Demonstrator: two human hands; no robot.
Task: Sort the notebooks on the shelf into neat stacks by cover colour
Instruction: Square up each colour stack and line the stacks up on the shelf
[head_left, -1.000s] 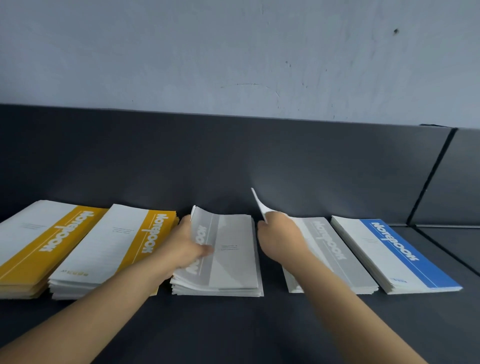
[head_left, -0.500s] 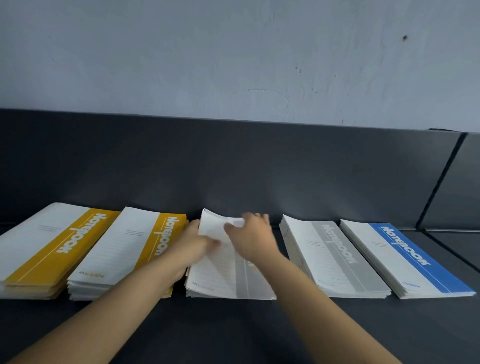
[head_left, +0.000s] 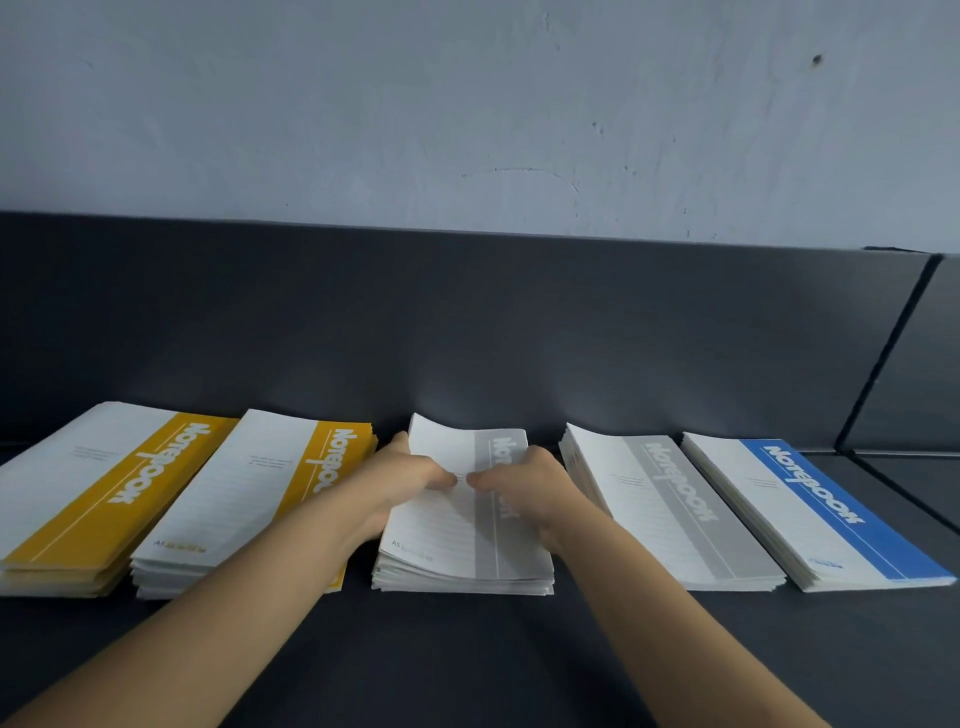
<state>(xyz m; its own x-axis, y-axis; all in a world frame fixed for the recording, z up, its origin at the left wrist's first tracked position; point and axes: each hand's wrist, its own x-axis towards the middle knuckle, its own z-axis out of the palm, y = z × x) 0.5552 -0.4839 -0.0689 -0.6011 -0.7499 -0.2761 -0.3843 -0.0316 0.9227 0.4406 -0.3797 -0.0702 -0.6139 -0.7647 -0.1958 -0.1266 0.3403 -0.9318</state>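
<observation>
Top grey notebook (head_left: 452, 519) lies on the middle grey stack (head_left: 462, 582), which serves as the landmark for this entry. The stack sits on a dark shelf (head_left: 467, 654).

Left of the landmark are two yellow stacks, the nearer (head_left: 244, 499) just beside it and the farther (head_left: 98, 499) beyond. Right of it is a second grey stack (head_left: 670, 514), then a blue stack (head_left: 810, 514).

Grip: the left hand (head_left: 405, 475) and right hand (head_left: 530, 480) both hold the top grey notebook, one at each long edge. The thumbs lie on the cover and nearly meet at its middle, and the fingers curl over the sides. Whether the fingers also take in copies underneath cannot be told.

Handling, as a judgement: thin, light and floppy. The far left corner bows up off the landmark stack, so the cover has little stiffness. The covers look smooth, so copies would likely slide on one another and skew the pile.

Best hold: both long edges near mid-length with a thumb on top, keeping it flat. Lifting by a corner would probably crease it.
</observation>
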